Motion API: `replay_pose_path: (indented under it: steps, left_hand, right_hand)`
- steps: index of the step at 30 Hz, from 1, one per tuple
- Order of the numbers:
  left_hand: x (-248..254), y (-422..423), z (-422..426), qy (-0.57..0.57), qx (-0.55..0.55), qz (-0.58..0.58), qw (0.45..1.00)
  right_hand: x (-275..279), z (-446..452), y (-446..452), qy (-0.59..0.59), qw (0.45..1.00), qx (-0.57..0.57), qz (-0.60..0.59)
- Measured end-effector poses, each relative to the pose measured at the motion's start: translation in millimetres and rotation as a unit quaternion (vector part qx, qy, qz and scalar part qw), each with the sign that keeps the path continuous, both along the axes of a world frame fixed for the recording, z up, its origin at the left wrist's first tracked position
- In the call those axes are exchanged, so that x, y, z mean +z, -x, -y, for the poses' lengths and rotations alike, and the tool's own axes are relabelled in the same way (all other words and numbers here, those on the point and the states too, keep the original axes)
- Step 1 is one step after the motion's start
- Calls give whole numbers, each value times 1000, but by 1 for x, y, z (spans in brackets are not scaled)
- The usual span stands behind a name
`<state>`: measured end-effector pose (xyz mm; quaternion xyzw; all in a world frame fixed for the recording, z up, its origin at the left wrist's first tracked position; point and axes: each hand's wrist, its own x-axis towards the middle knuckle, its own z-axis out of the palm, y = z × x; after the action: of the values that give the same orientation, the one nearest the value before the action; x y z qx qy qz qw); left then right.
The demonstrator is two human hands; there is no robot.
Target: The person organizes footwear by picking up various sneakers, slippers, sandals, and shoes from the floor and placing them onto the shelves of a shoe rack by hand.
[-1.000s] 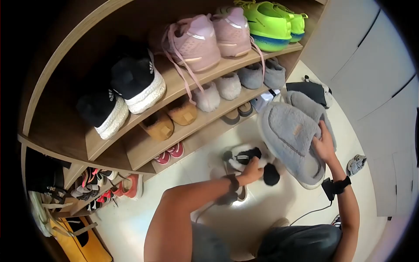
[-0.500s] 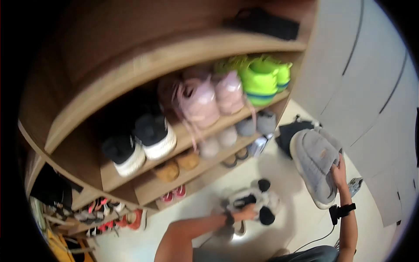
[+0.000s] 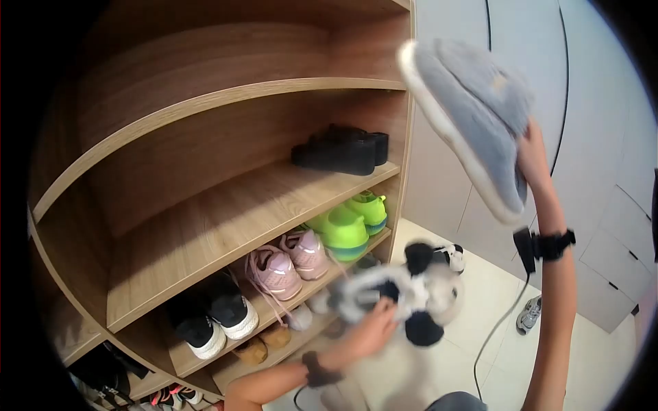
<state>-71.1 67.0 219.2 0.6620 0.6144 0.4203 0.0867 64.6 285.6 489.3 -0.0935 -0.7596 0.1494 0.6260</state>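
Note:
My right hand (image 3: 533, 156) is closed around a fluffy grey slipper (image 3: 462, 103) with a pale sole, held up in front of the wardrobe doors at the right. It is tilted, with its toe toward the upper left. Lower down, my left hand (image 3: 377, 330) grips a panda slipper (image 3: 439, 298) with black ears, blurred by motion, in front of the lower shelves. The fingers of the left hand are partly hidden at the slipper's opening. Whether either hand holds a second slipper behind the first, I cannot make out.
The wooden shoe rack (image 3: 199, 226) fills the left. Black slippers (image 3: 336, 151) sit on a middle shelf. Below are lime-green shoes (image 3: 343, 233), pink sneakers (image 3: 274, 270) and black-and-white sneakers (image 3: 236, 315). Grey shoe (image 3: 529, 315) and black-and-white footwear (image 3: 451, 257) lie on the floor.
Both hands have risen, carrying the grey slipper and the panda slipper up off the floor level. The view has tilted upward, showing more of the upper shelves.

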Motion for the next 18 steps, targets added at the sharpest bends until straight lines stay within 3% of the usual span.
replay_pose_path:
  steps: [2, 4, 6, 11, 14, 18]
  left_hand:
    - [53, 7, 0, -62, 42, -60, 995]
    - [92, 8, 4, -68, 114, -78, 988]
    - [126, 7, 17, -68, 151, -89, 982]
    - [204, 1, 60, -29, 258, -42, 965]
    - [251, -22, 99, -4, 295, -41, 955]
    - [294, -46, 147, 18, 451, 8, 892]
  right_hand:
    - [31, 7, 24, -57, 997, -4, 47]
    - [47, 15, 54, -86, 990, 100, 43]
    - [61, 25, 79, -125, 984, 120, 40]
    - [109, 31, 141, -147, 975, 155, 60]
    - [141, 33, 179, -107, 975, 106, 165]
    - [152, 21, 246, -66, 958, 10, 277]
